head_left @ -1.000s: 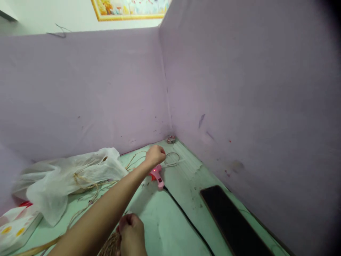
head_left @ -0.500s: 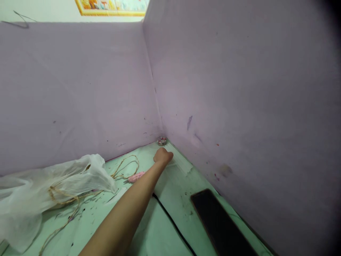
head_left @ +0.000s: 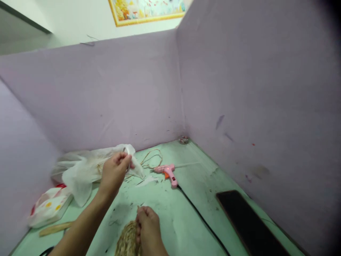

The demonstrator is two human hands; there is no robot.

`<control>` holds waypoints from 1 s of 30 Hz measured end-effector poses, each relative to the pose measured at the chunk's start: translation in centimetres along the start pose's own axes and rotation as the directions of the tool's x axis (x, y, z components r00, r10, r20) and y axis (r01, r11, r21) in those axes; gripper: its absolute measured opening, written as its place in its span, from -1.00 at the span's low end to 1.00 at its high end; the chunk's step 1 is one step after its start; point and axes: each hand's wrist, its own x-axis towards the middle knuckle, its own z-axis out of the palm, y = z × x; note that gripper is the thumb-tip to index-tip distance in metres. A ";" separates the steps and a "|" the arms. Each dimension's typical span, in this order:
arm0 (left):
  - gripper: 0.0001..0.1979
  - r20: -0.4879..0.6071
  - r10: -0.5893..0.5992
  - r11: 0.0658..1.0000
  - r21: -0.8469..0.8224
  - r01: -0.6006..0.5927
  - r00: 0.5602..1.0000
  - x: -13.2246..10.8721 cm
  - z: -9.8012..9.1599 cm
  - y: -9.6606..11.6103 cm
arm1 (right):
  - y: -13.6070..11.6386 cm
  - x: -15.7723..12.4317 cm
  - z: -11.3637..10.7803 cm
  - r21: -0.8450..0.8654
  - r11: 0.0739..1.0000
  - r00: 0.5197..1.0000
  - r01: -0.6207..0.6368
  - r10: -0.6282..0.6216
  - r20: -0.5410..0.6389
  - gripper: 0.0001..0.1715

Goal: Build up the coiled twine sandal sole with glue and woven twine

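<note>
My left hand (head_left: 115,169) is raised in front of the white plastic bag (head_left: 80,167), its fingers pinched together. Something small and thin shows at the fingertips, too unclear to name. Low in the middle of the view, my right hand (head_left: 149,225) is closed on the edge of a woven straw piece (head_left: 126,240), which runs off the bottom of the picture. Beyond the hands, a pink glue gun (head_left: 170,174) lies on its side on the green table (head_left: 170,206), a pale glue stick (head_left: 188,164) sticking out of its back.
A black cord (head_left: 199,217) runs from the glue gun toward the front. On the right lies a dark phone (head_left: 247,220). Straw cord (head_left: 153,156) loops beside the bag. A small container (head_left: 183,140) stands in the corner. Left are a white packet (head_left: 50,208) and a flat tan strip (head_left: 54,228).
The view has shifted left and widened. The arm that reached toward the far corner has drawn back. My right hand and the straw piece have come into view, and the glue gun is now uncovered.
</note>
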 end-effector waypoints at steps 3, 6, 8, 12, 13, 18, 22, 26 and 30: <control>-0.80 0.053 -0.085 0.993 -0.071 0.089 0.995 -5.6 -4.2 -3.7 | -1.0 -0.9 -0.3 -0.010 0.998 0.998 -0.058 0.058 -0.001 -0.67; -0.82 0.070 -0.144 0.971 -0.183 0.155 0.987 -9.7 -5.0 -7.1 | -1.8 -1.5 -0.1 -0.028 0.998 0.998 -0.065 0.064 -0.016 -0.65; -0.82 0.031 -0.172 0.961 -0.214 0.174 0.985 -11.5 -4.7 -8.7 | -2.1 -2.0 0.2 -0.045 0.996 0.997 -0.071 0.070 -0.025 -0.64; -0.80 0.075 -0.192 0.954 -0.220 0.204 0.979 -13.7 -4.2 -10.0 | -2.6 -2.7 0.5 -0.061 0.994 0.995 -0.096 0.097 0.018 -0.58; -0.79 0.116 -0.182 0.952 -0.227 0.205 0.976 -13.9 -4.3 -10.0 | -2.6 -2.8 0.5 -0.068 0.993 0.994 -0.097 0.099 0.037 -0.57; -0.78 0.234 -0.208 0.893 -0.350 0.282 0.950 -13.9 -5.0 -9.4 | -2.6 -2.6 -0.1 -0.148 0.989 0.993 -0.012 0.029 0.114 -0.61; -0.78 0.272 -0.232 0.859 -0.393 0.327 0.934 -14.0 -5.1 -9.2 | -2.6 -2.5 -0.4 -0.230 0.973 0.988 0.026 0.010 0.153 -0.66; -0.77 0.311 -0.247 0.795 -0.476 0.376 0.918 -14.4 -4.7 -9.3 | -2.5 -2.4 -0.5 -0.238 0.969 0.987 0.069 -0.032 0.156 -0.58; -0.81 0.380 -0.344 0.509 -0.693 0.511 0.859 -14.3 -4.4 -9.2 | -2.5 -2.0 -0.8 -0.276 0.956 0.980 0.102 -0.050 0.191 -0.62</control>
